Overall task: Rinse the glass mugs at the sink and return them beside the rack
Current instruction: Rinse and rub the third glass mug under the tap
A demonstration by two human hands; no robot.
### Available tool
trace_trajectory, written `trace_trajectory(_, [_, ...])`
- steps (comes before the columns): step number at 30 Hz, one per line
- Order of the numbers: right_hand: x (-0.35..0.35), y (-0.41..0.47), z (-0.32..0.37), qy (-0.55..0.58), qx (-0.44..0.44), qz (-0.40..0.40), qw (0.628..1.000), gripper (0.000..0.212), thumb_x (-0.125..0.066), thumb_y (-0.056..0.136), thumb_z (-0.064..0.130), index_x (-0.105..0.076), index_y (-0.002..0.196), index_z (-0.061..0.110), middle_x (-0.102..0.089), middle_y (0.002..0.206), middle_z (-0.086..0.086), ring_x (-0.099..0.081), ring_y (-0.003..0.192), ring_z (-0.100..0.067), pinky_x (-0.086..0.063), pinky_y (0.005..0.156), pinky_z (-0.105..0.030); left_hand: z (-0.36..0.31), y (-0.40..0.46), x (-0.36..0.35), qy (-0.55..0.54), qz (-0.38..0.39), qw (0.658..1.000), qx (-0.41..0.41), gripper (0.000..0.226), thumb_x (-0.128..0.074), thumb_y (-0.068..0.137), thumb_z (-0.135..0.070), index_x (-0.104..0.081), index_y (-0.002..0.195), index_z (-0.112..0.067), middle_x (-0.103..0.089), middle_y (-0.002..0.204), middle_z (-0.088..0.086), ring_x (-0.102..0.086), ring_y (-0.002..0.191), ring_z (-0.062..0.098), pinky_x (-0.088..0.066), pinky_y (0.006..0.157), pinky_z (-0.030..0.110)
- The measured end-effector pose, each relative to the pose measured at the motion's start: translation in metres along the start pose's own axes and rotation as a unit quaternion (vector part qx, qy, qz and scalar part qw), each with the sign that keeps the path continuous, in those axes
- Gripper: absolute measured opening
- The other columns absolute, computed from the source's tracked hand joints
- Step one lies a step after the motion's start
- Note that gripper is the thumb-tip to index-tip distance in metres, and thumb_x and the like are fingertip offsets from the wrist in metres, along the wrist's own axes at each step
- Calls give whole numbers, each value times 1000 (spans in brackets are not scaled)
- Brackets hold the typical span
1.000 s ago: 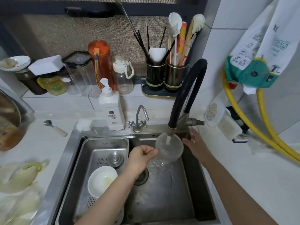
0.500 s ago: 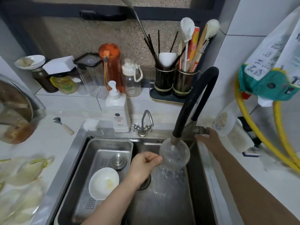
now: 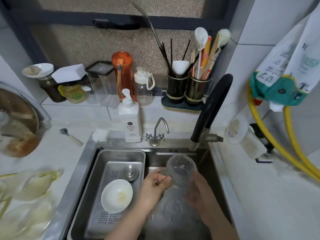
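Right hand (image 3: 199, 191) had come off the tap lever and back to the glass mug (image 3: 181, 170); half a second before it was up at the lever, now it was on the mug's near side, blurred, fingers apparently wrapped round the lower body. Left hand (image 3: 155, 185) stayed on the mug's left side, fingers curled, pinching at the handle area, though the exact contact was too blurred to tell. Mug had dropped below and nearer than the spout (image 3: 193, 146), tilted, mouth toward the back wall of the sink (image 3: 204, 160), no longer under the nozzle. No stream visible from the spout, so water was likely off.

Judgement: filling part done for this mug, two-handed swirl or tip-out next. Left of the grip, a white bowl (image 3: 116, 195) sat in the strainer tray (image 3: 119, 156). Rack not identifiable in view.
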State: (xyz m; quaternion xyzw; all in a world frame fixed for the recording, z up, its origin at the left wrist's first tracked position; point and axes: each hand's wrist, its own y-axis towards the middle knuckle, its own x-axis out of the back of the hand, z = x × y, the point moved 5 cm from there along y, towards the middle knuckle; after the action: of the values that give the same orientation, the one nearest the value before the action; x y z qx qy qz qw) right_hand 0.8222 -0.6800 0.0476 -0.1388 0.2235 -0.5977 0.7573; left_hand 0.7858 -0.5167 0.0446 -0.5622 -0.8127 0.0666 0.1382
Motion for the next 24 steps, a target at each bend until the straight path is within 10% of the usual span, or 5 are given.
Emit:
trace_trajectory(6, [-28,-36,-16,95,23,-17,995,49,-75,70,34,-61,117,31,-64,117,-5,-64,106,-29,-54,84,-47,8,-30,13,-66,47,997,12,17,-70,82,-10,-67,66,-3,-68,109,10,-66,88,18,-50,64,17])
trace_trajectory(10, [-27,-50,-22,103,35,-73,991,44,-68,84,16,-52,124,14,-62,117,-14,-64,102,-33,-55,81,-46,1,-48,22,-112,44,992,24,47,-75,67,-46,-57,90,-10,-63,76,5,-60,72,16,-50,74,35])
trace_trajectory(15, [-39,-76,-20,30,124,-72,989,53,-73,80,14,-49,124,31,-55,130,5,-58,115,-16,-54,77,-30,-10,-52,28,5,98,994,-56,42,-64,89,-25,-48,126,-34,-68,98,-4,-65,85,7,-54,78,23])
trace_trajectory(24, [-48,-113,13,-81,261,-10,962,48,-68,78,11,-66,91,57,-71,90,23,-66,87,6,-49,71,-9,-27,-84,31,-60,77,993,-74,48,-68,82,1,-46,119,-21,-54,118,-4,-59,79,-17,-50,64,11])
